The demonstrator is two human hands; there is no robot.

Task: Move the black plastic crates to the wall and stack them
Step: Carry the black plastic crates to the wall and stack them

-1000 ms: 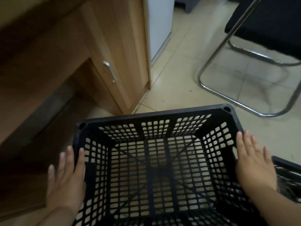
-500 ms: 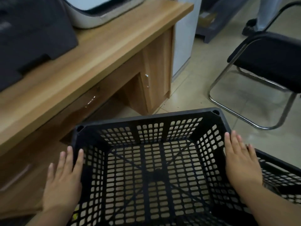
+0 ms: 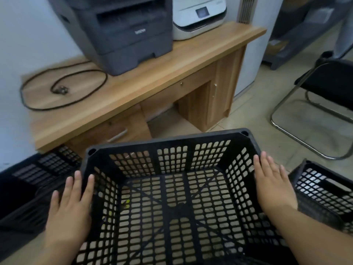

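Observation:
A black lattice plastic crate [image 3: 168,144] fills the lower middle of the head view, open side up, held off the floor between my palms. My left hand [image 3: 69,205] presses flat against its left wall with fingers extended. My right hand [image 3: 273,184] presses flat against its right wall the same way. A second black crate [image 3: 324,190] sits on the floor at the right, just beyond my right hand. Another black crate [image 3: 38,178] lies at the left by the wall, below the desk's corner.
A wooden desk [image 3: 172,67] stands ahead against the wall, carrying a dark printer [image 3: 122,29], a white printer [image 3: 198,14] and a coiled black cable [image 3: 63,88]. A black chair with chrome legs [image 3: 313,111] is at the right. Someone's legs [image 3: 343,35] stand far right.
The view has risen: the desk top, printers and wall came into sight. The crate has stayed between my hands. A black crate at the left has appeared.

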